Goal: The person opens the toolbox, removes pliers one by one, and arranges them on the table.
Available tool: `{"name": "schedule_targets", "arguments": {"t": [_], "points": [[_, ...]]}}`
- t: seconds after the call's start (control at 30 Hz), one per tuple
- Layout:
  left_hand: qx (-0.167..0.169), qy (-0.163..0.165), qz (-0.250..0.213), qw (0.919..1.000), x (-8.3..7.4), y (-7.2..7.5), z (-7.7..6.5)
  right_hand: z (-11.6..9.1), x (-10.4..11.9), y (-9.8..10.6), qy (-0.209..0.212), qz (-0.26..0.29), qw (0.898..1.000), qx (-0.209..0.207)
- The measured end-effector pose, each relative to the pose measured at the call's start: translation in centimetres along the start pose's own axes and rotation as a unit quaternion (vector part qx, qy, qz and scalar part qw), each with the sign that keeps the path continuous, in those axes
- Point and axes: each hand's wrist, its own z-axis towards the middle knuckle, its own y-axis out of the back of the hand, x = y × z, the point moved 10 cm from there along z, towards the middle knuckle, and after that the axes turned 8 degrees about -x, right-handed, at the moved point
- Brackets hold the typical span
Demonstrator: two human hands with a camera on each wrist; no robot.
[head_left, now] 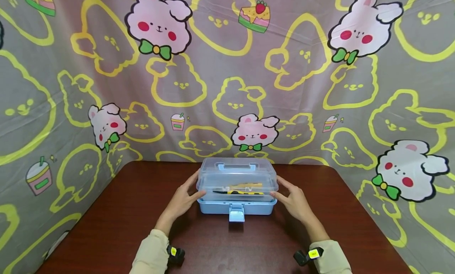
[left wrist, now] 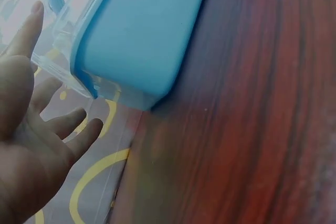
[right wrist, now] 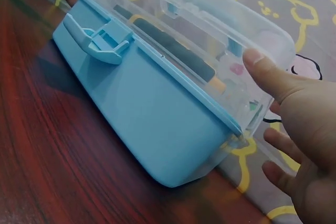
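A light-blue toolbox (head_left: 217, 208) with a clear lid (head_left: 236, 172) stands on the table. The front latch (head_left: 236, 213) hangs unfastened, and the lid's front edge is raised above the blue rim. My left hand (head_left: 182, 199) grips the lid's left side, thumb at the front corner. On the opposite side, my right hand (head_left: 293, 199) holds the lid likewise; its thumb (right wrist: 262, 69) lies on the clear plastic. The lower fingers (left wrist: 79, 129) of my left hand are spread apart from the box. Yellow-and-black tools (head_left: 245, 192) show through the plastic, their kind unclear.
The box stands at the far side of a dark red-brown wooden table (head_left: 227, 246). A cloth (head_left: 220, 68) printed with rabbits hangs behind it and on both sides. A blue carrying handle (head_left: 236, 167) lies on top of the lid.
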Motion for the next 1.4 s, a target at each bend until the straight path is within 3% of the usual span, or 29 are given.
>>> {"name": "schedule_targets", "arguments": {"t": [0.13,0.47,0.57,0.97,1.1,1.4], "points": [[-0.005,-0.004,0.002,1.0,0.0,0.0,-0.1,0.1,-0.2,0.1,0.002,0.014,1.0,-0.009],[-0.042,-0.032,0.015,0.9985,-0.6,0.3,0.5,1.1,0.8,0.9,0.067,-0.013,0.996,-0.062],[-0.047,-0.036,0.004,0.9983,-0.9,0.4,0.7,1.5,0.8,1.0,0.064,-0.014,0.996,-0.059],[-0.041,-0.015,-0.01,0.999,-1.7,1.5,2.1,2.9,1.0,1.2,0.015,-0.005,0.999,-0.042],[-0.043,-0.011,0.006,0.999,-2.3,2.1,2.3,3.3,1.3,1.4,0.004,-0.011,0.999,-0.043],[-0.04,0.028,-0.008,0.9988,-2.7,2.7,3.0,3.7,2.8,2.4,0.031,-0.043,0.997,-0.057]]}}
